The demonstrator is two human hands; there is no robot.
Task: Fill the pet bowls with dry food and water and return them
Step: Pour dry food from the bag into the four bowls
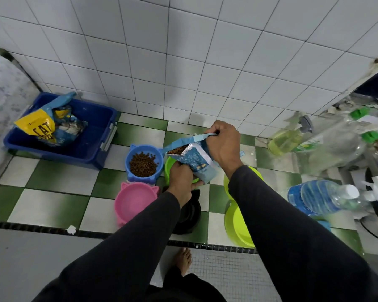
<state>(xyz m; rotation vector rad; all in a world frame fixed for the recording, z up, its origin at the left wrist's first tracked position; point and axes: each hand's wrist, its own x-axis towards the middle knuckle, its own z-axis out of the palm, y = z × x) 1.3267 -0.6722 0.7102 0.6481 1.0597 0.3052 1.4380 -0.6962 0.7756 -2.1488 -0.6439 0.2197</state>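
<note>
A: At the near edge, what was in view?
B: A bare foot (183,260) stood on the grey floor, with two dark sleeves (292,236) reaching forward over the checked green and white tiles (52,182).

A: Which bowls lay nearest?
B: A pink bowl (134,202) with cat ears sat left of the left forearm. A black bowl (189,214) lay partly hidden under that forearm. A lime bowl (236,225) lay to the right, partly under the right forearm. The pink bowl held no kibble.

A: State the hand positions.
B: The left hand (181,177) gripped the lower end of the food pouch (194,158), fingers curled under it. The right hand (224,142) was clenched round the pouch's torn top edge. The pouch was tilted, its open mouth facing left, kibble visible inside.

A: And beyond the hands?
B: A green bowl (169,168) sat directly under the pouch, largely hidden; its contents could not be told. Just left of it, touching or nearly so, a blue bowl (143,162) with cat ears held a heap of kibble.

A: Further items?
B: A water bottle (321,197) lay at near right, a spray bottle (286,140) of yellow liquid beyond it. At far left, a blue tub (92,136) against the wall held a crumpled cat food bag (46,125).
</note>
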